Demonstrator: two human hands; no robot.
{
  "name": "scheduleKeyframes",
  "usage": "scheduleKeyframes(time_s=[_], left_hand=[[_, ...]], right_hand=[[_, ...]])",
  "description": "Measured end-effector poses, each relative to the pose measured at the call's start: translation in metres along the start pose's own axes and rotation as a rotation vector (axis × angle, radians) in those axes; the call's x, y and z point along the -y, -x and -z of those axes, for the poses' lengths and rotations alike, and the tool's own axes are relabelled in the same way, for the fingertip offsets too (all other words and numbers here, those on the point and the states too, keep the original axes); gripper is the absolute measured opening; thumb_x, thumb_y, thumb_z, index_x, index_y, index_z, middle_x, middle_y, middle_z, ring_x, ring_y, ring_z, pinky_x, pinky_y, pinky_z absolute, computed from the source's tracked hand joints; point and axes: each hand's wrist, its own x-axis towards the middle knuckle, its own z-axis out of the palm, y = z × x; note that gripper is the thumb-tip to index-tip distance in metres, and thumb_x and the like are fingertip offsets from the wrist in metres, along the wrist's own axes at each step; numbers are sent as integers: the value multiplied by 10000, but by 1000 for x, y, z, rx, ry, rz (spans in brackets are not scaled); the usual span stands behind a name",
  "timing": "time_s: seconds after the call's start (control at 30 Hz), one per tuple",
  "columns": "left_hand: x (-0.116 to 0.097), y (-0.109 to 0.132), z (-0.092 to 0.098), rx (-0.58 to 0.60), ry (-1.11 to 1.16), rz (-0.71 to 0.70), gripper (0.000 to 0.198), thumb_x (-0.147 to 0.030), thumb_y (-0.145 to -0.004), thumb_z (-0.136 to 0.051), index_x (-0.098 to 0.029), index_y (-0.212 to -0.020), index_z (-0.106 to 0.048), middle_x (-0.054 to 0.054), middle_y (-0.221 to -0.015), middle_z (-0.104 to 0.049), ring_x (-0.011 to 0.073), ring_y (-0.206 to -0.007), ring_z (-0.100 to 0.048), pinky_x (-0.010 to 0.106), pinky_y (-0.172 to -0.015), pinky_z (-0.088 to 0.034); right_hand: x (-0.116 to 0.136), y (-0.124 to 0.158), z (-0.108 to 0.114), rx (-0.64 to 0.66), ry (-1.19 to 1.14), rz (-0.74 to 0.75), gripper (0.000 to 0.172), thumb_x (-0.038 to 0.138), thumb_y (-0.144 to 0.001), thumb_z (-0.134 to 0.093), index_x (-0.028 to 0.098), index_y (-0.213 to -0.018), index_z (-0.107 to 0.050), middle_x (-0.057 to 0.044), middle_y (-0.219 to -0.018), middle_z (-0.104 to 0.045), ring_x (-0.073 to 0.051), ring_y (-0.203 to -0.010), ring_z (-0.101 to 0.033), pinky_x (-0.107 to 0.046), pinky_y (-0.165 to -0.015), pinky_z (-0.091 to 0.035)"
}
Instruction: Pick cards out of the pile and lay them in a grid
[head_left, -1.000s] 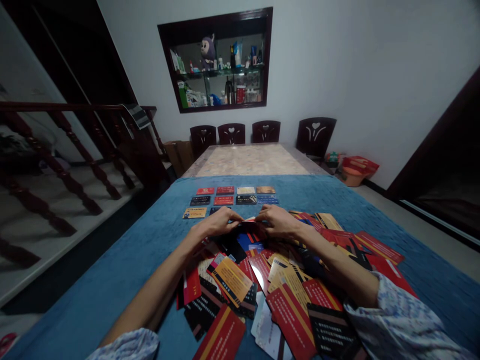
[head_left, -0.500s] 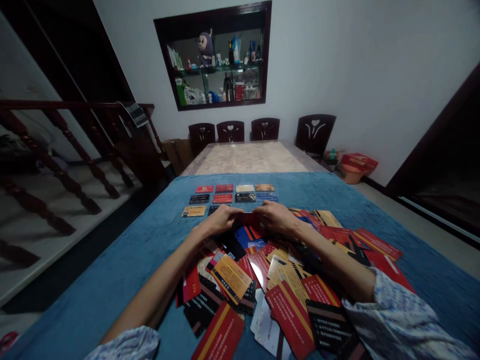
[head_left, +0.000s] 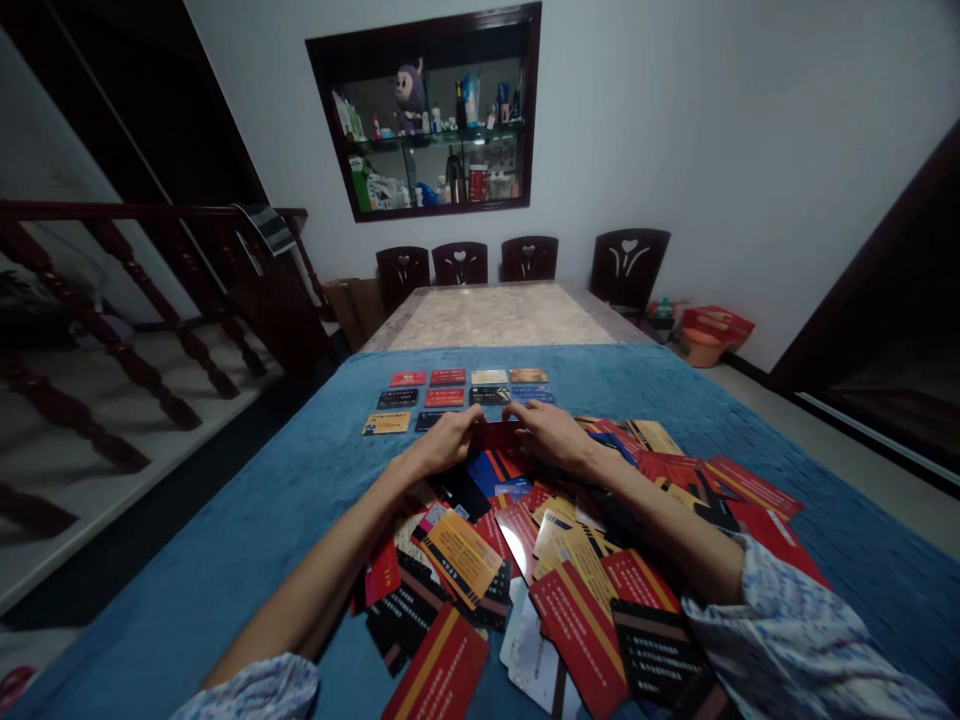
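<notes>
A dark red card (head_left: pixel 498 436) is between my two hands, at the far edge of a loose pile. My left hand (head_left: pixel 448 440) has its fingers bent and closed at the card's left side. At its right side my right hand (head_left: pixel 556 434) is closed too, with the index finger reaching over the top. My fingers partly cover the card's ends. Beyond my hands lie rows of cards, among them a red card (head_left: pixel 445 398), a black card (head_left: pixel 490 396) and a yellow card (head_left: pixel 386 423). A dark blue card (head_left: pixel 429 421) is half hidden by my left hand.
Under my forearms spreads the pile, with a yellow card (head_left: pixel 463 555) and a red card (head_left: pixel 579 632) on top. A blue cloth (head_left: pixel 300 500) covers the near table; its stone top (head_left: pixel 495 315) shows beyond. Chairs (head_left: pixel 460 264) stand at the far end.
The red card's face shows more now, and its bright upper edge has gone. My left fingertips have risen slightly and the right index finger has stretched out over the card.
</notes>
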Motion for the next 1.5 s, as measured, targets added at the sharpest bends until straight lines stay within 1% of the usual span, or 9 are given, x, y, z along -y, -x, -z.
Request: scheduleKeyframes(time_s=[0.17,0.3,0.43,0.6,0.77,0.93,1.17,1.37,1.5], left_hand=[[0,0,-6,-7,-40,-48,200,-43,-784,-438,-178,-922,-489,30,-845,-583,158,-746,-525,262,-693,-416],[3,-1,-13,-2,-73,-49,225,-37,-791,-436,-184,-960,-457,52,-903,-537,178,-788,-503,295,-737,-436],[5,-1,-19,15,-97,-33,245,-47,-805,-435,-189,-1004,-450,65,-955,-506,197,-827,-510,323,-775,-453],[1,-2,-21,2,-75,-7,234,-60,-823,-450,-188,-1017,-471,74,-980,-501,215,-886,-528,358,-834,-475],[4,-2,-23,-2,-71,-7,357,-24,-796,-469,-184,-1115,-472,82,-1060,-497,218,-1003,-533,372,-942,-473],[13,-1,-25,-34,-47,-10,421,-19,-803,-468,-185,-1190,-483,79,-1086,-486,206,-1022,-538,357,-963,-477],[12,-2,-20,-38,-73,-24,442,-38,-815,-479,-158,-1240,-495,109,-1136,-489,217,-1054,-536,381,-999,-469],[9,0,-9,21,-83,-10,513,-70,-762,-567,-160,-1259,-478,113,-1185,-502,239,-1137,-522,387,-1058,-432],[11,1,-6,42,-99,-20,504,-71,-764,-547,-164,-1253,-469,111,-1189,-506,239,-1140,-525,376,-1043,-442]], right_hand=[[0,0,-3,4,14,21,365,180,-893,-511,193,-1258,-526,-106,-1050,-679,-244,-1041,-561,-289,-783,-391],[1,0,-5,2,14,18,384,157,-863,-535,185,-1246,-527,-109,-1092,-680,-254,-1041,-545,-307,-797,-391],[0,-1,-10,-24,12,2,378,135,-854,-518,176,-1230,-533,-123,-1136,-641,-242,-1026,-558,-313,-833,-394],[1,0,-13,-36,12,4,354,173,-853,-535,174,-1207,-536,-131,-1137,-600,-244,-1031,-547,-319,-828,-397],[1,2,-12,-49,25,32,388,221,-831,-564,155,-1212,-533,-148,-1152,-567,-268,-1050,-513,-333,-812,-396],[-1,4,-12,-67,21,64,404,222,-794,-591,151,-1189,-539,-139,-1136,-551,-266,-1032,-482,-348,-832,-388],[-3,2,-11,-57,61,87,417,261,-807,-589,156,-1207,-545,-151,-1154,-537,-279,-1055,-445,-360,-832,-374],[-3,2,-6,-41,91,109,431,327,-866,-552,153,-1259,-538,-170,-1199,-537,-298,-1102,-430,-369,-832,-368],[-3,1,-5,-34,115,112,446,353,-866,-570,144,-1259,-546,-171,-1194,-548,-298,-1099,-434,-379,-839,-372]])
